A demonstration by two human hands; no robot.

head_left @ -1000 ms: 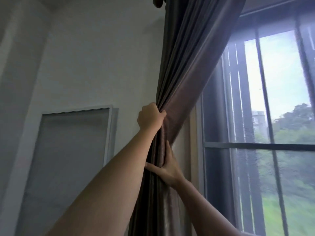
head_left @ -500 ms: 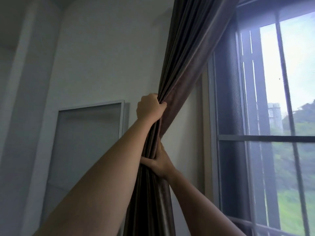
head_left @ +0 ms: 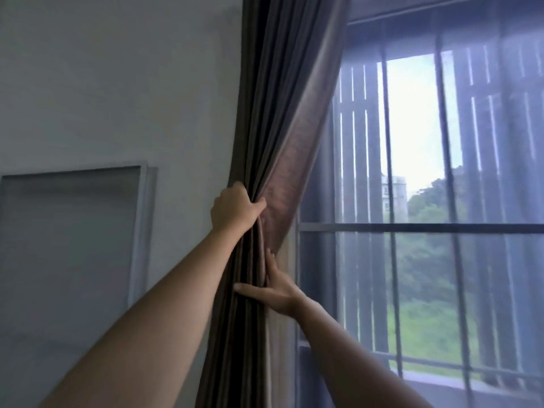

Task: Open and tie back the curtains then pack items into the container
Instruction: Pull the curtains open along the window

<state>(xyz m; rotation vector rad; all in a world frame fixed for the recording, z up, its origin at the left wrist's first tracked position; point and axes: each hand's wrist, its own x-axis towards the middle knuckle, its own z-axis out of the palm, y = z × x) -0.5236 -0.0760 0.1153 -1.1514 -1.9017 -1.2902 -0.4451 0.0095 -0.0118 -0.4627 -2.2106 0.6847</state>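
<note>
A pale wall (head_left: 117, 83) is being shown beside a tall window (head_left: 426, 228), through whose bars trees, grass and a distant building are being seen. Between the 2, a dark brown curtain (head_left: 273, 113) is being held bunched into a narrow column of folds at the window's left edge, with most of the glass uncovered. A framed grey panel (head_left: 70, 231) is being shown low on the wall, left of the curtain and apart from it. The folds are being gripped by the left hand (head_left: 235, 207), its fingers clamped around the fabric. Just below, the bundle is being pressed by the right hand (head_left: 276, 293), thumb and forefinger straight and spread wide apart. Its other fingers are hidden behind the cloth.
</note>
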